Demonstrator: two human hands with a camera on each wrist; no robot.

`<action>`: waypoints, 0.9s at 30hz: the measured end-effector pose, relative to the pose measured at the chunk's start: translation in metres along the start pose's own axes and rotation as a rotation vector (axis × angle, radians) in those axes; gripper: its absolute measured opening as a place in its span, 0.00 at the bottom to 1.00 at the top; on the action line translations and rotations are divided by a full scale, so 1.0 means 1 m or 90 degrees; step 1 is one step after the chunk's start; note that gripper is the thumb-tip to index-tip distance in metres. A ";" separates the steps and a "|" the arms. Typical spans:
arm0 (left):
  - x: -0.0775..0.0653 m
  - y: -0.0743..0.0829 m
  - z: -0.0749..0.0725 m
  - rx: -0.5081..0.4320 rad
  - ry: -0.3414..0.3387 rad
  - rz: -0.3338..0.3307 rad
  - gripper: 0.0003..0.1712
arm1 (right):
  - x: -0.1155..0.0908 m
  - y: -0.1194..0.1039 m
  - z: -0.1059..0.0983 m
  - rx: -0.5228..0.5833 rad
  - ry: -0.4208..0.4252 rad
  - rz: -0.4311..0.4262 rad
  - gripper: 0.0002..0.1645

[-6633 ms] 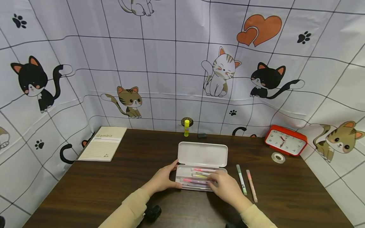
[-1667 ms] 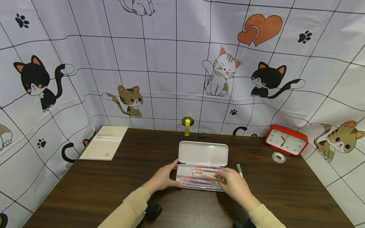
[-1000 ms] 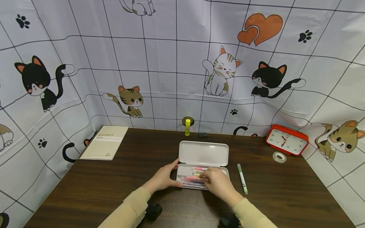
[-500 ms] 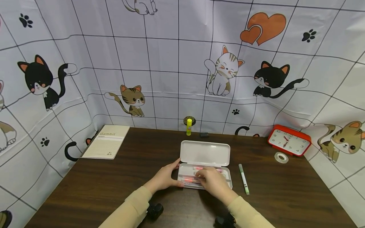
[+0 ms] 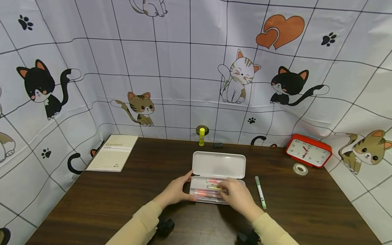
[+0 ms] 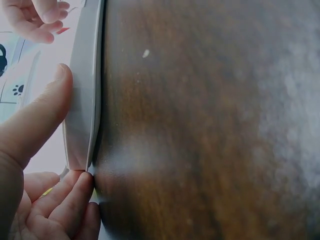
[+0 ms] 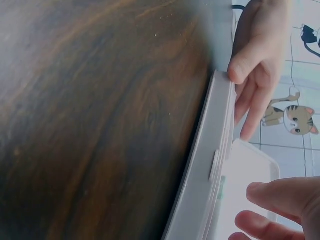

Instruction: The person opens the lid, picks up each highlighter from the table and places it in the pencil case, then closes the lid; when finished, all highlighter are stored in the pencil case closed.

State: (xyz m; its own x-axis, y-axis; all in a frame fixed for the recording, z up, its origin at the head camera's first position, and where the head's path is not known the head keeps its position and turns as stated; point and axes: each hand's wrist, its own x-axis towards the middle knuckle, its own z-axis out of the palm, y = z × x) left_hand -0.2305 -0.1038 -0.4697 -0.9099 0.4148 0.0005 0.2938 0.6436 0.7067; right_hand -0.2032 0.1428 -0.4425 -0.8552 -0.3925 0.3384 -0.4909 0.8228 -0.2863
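A white pencil case (image 5: pixel 218 164) lies on the table with its lid raised; several pink, yellow and purple pens (image 5: pixel 203 193) lie inside. My left hand (image 5: pixel 174 191) holds the case's left end, the thumb at the front and the fingers around the end, as the left wrist view shows along the case wall (image 6: pixel 82 100). Over the right half of the tray is my right hand (image 5: pixel 237 195), covering part of the pens. In the right wrist view the thumb and fingers of that hand (image 7: pixel 285 205) stand apart with nothing between them. Right of the case lies a green-and-white marker (image 5: pixel 260 192).
A red clock (image 5: pixel 309 150) and a tape roll (image 5: pixel 300 169) sit at the back right. Behind the case are a yellow glue stick (image 5: pixel 201 136) and a small dark block (image 5: pixel 218 145). A notebook (image 5: pixel 112 153) lies at the back left.
The orange-pink pen first lay beside the green marker. My right hand then carried it leftward into the case and let go; the hand has since drawn slightly right. The left hand stayed.
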 end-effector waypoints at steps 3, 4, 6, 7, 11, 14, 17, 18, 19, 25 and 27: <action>0.000 0.000 0.000 0.000 0.000 0.001 0.59 | -0.002 0.002 -0.002 0.004 0.000 0.016 0.06; 0.000 0.000 0.000 -0.001 -0.001 0.002 0.59 | -0.002 0.002 -0.002 0.006 -0.002 0.022 0.06; 0.000 0.000 0.000 0.001 -0.002 0.002 0.59 | -0.004 0.004 -0.003 0.011 -0.008 0.037 0.06; 0.000 0.000 0.000 0.000 -0.001 0.002 0.59 | -0.004 0.005 -0.004 0.013 -0.011 0.044 0.06; 0.000 0.001 0.000 -0.002 0.000 0.001 0.59 | -0.007 0.009 -0.007 0.021 -0.011 0.064 0.07; 0.000 0.000 0.000 0.000 0.000 0.001 0.59 | -0.009 0.013 -0.009 0.023 -0.007 0.076 0.08; 0.001 -0.001 0.001 0.003 -0.001 0.000 0.60 | -0.012 0.017 -0.011 0.025 -0.006 0.089 0.09; 0.001 -0.002 0.001 0.004 -0.001 0.000 0.60 | -0.013 0.019 -0.012 0.025 -0.005 0.092 0.09; 0.001 -0.002 0.001 0.004 0.000 0.000 0.60 | -0.014 0.021 -0.013 0.026 -0.005 0.096 0.09; 0.001 -0.003 0.002 0.006 0.003 0.000 0.60 | -0.021 0.032 -0.020 0.020 -0.002 0.120 0.11; 0.001 -0.003 0.002 0.004 0.001 -0.001 0.60 | -0.025 0.035 -0.023 0.017 -0.001 0.127 0.12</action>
State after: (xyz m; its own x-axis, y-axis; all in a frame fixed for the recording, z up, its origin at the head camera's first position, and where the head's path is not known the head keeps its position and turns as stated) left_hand -0.2320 -0.1039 -0.4733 -0.9108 0.4129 0.0009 0.2946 0.6483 0.7021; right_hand -0.1959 0.1909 -0.4407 -0.9365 -0.2230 0.2708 -0.3154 0.8732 -0.3715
